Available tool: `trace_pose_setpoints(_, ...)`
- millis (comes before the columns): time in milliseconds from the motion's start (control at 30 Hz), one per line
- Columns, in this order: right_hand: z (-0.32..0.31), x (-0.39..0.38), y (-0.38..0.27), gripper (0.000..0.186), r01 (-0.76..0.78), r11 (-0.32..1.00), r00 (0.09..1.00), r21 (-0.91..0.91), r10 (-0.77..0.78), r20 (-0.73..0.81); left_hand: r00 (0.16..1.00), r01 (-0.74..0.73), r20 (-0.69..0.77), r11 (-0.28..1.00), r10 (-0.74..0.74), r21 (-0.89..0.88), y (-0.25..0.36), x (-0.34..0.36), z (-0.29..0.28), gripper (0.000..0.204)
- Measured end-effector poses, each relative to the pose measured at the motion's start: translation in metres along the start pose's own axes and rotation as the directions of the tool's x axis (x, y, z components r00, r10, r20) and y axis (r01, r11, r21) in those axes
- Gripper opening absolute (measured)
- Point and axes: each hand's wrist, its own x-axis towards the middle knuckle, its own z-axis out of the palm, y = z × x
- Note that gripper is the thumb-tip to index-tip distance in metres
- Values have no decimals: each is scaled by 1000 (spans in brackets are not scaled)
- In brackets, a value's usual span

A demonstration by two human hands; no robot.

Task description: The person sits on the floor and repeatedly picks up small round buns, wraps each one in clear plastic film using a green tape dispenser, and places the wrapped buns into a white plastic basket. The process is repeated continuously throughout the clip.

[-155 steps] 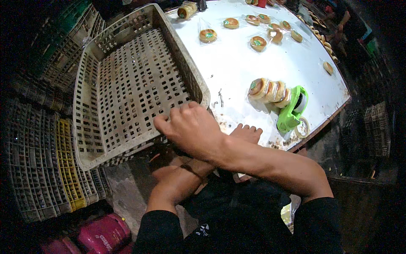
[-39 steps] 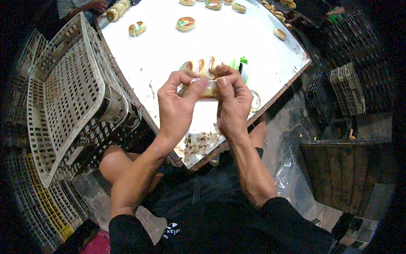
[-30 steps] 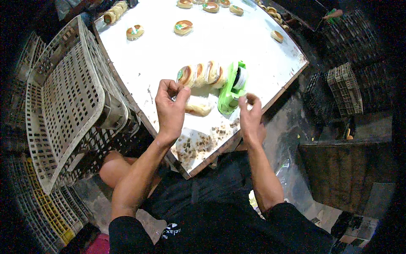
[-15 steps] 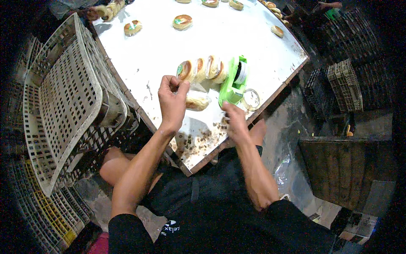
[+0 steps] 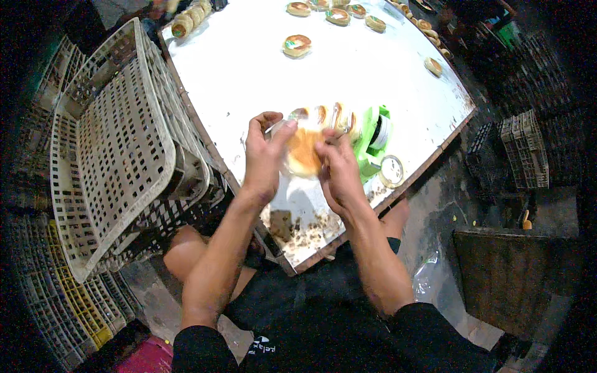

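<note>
Bun (image 5: 304, 152): golden-brown, and there's the cream edge!
Tape dispenser (image 5: 367, 138): bright lime green!
Tabletop (image 5: 236, 71): white (brown blotches, look, near corner!).
Crate (image 5: 121, 118): dingy off-white, patterned in dark square holes.

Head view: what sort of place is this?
Likely a bakery's packing area: a row of buns and a green tape dispenser on the white table, with stacked plastic crates at left.
</note>
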Motion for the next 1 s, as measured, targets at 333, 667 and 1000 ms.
trace_pose_setpoints(333,-24,190,-41,46,383,391,865,-837,-470,177,987,37,105,803,-124,595,-34,67,-22,79)
trace_pose_setpoints(667,50,363,-8,64,-13,-148,938,-989,-345,39,998,64,-39,908,-53,414,29,57,-21,61)
trace_pose_setpoints(1000,24,107,-16,56,645,-150,684,-749,-323,654,977,91,-213,953,-29,289,23,67,-34,57)
